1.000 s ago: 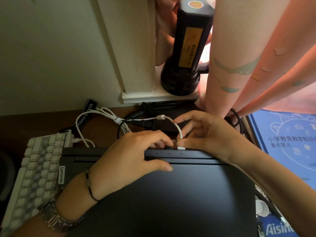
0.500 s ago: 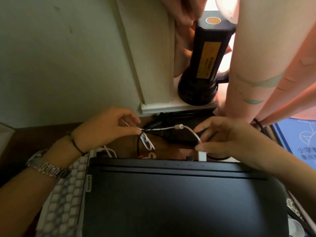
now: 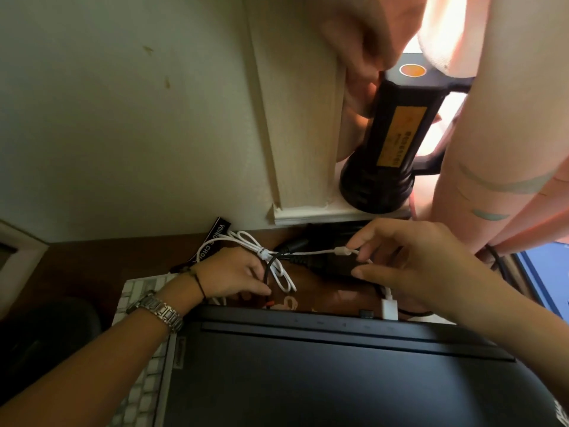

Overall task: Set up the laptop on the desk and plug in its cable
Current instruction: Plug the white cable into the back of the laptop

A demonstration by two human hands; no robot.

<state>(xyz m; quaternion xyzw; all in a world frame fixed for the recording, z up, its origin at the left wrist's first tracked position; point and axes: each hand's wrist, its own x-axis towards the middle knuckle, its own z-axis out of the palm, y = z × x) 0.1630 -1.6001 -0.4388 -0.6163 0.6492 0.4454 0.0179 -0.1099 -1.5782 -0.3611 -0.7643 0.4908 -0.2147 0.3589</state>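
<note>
A closed black laptop (image 3: pixel 338 380) lies on the brown desk (image 3: pixel 92 266), filling the bottom of the view. A white plug (image 3: pixel 389 308) sits in its rear edge. From it a white cable (image 3: pixel 314 251) runs up through my right hand (image 3: pixel 415 266) and left to a tied bundle (image 3: pixel 261 252). My right hand's fingers are spread, with one finger curled on the white cable above a black power connector (image 3: pixel 317 263). My left hand (image 3: pixel 234 275) is behind the laptop's left corner, fingers closed on a black cable loop (image 3: pixel 268 272).
A white keyboard (image 3: pixel 138 380) lies partly under the laptop's left side. A black torch (image 3: pixel 388 149) stands on the window ledge (image 3: pixel 308 212), beside pink curtains (image 3: pixel 498 134). A blue book (image 3: pixel 545 272) is at the right edge. A dark round object (image 3: pixel 46 334) sits at the left.
My left hand left the laptop lid, reached the white bundle, then dropped to the black cable loop. My right hand let go near the plug and rose along the white cable.
</note>
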